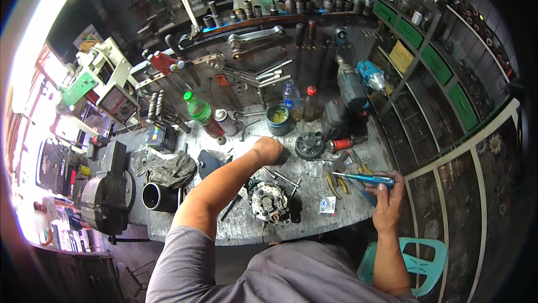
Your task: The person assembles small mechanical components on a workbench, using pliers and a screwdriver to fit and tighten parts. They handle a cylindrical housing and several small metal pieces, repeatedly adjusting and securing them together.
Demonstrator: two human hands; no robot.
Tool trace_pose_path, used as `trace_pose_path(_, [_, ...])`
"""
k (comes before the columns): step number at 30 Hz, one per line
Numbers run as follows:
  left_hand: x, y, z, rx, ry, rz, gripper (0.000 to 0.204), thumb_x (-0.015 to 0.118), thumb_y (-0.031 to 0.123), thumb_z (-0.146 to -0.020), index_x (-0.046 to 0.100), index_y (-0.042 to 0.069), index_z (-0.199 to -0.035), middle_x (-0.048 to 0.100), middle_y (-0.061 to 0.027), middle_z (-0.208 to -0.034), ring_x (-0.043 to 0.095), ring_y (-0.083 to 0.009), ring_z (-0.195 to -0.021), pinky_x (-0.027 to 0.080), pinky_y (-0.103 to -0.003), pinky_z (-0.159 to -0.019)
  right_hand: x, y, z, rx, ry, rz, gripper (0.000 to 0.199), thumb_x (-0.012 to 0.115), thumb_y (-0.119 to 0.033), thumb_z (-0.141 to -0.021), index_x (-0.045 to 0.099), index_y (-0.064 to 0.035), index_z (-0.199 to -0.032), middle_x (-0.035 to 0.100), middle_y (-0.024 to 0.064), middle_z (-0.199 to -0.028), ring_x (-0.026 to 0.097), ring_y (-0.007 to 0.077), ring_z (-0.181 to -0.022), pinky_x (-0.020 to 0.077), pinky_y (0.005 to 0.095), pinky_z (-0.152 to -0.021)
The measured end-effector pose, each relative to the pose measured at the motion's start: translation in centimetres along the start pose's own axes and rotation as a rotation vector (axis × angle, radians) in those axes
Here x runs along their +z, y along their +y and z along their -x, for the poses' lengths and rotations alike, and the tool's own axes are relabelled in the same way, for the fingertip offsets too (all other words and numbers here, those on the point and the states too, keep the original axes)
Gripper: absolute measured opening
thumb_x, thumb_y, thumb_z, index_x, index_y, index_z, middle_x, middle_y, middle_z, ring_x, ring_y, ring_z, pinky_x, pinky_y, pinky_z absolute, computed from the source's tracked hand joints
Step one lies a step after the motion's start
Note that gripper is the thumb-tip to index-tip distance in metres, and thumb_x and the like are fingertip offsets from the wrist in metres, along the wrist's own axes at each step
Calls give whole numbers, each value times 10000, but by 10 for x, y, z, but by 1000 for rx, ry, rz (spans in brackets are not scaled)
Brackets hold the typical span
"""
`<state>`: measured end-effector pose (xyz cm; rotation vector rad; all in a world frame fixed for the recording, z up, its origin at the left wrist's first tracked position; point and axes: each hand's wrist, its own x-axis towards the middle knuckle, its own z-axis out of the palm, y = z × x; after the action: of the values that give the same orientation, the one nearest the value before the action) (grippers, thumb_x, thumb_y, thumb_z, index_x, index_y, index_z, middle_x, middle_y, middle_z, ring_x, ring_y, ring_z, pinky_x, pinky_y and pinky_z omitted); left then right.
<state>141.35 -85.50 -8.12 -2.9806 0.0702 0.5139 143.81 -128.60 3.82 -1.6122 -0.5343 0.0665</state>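
Your bench (pixel 314 222) has the round metal assembly (pixel 269 202) at its near edge, likely for easy reach. Your right hand (pixel 388 192) pinches the blue screwdriver (pixel 367 179) by its handle, tip clear, over bench right. Your left hand (pixel 268 150) is curled; can't tell if it's gripping anything. Just beyond: blue tin (pixel 277 128), yellow paste (pixel 277 116) inside.

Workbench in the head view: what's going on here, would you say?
The person's right hand holds a blue screwdriver over the right side of the workbench. The left hand is curled near an open blue can; whether it holds anything is hidden. A round metal assembly rests near the front edge.
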Motion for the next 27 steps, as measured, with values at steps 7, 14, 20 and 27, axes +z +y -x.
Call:
trace_pose_path(7, [-16, -4, 5, -65, -18, 95, 211, 721, 272, -924, 843, 117, -997, 828, -165, -956, 825, -376, -945, 659, -486, -839, 34, 0, -32, -81, -151, -175, 422, 597, 56, -1062, 395, -50, -1417, 634, 198, -1330, 709, 230, -1124, 650, 389, -971])
trace_pose_path(14, [-86, 21, 149, -562, 939, 1283, 189, 807, 117, -894, 782, -20, -1023, 820, -82, -928, 752, -165, -855, 611, -351, -838, 15, -22, -41, 36, -183, -533, 509, 674, 0, -1043, 399, -74, -1464, 685, 190, -1270, 719, 209, -1043, 656, 351, -886])
trace_pose_path(20, [-73, 158, 240, -367, 1086, 1915, 205, 891, 51, -964, 802, 3, -1143, 821, -62, -1062, 753, -140, -960, 617, -314, -887, 34, -51, -38, 25, -338, -672, 517, 710, -30, -1041, 396, -94, -1448, 685, 191, -1263, 732, 226, -1022, 667, 365, -847])
trace_pose_path(27, [-65, 220, 282, -425, 1171, 1919, 212, 851, 35, -998, 801, -44, -1188, 820, -98, -1077, 770, -159, -996, 633, -319, -931, 56, -61, -30, -20, -615, -658, 501, 697, 37, -1040, 393, -113, -1409, 673, 206, -1279, 730, 225, -1060, 680, 382, -891])
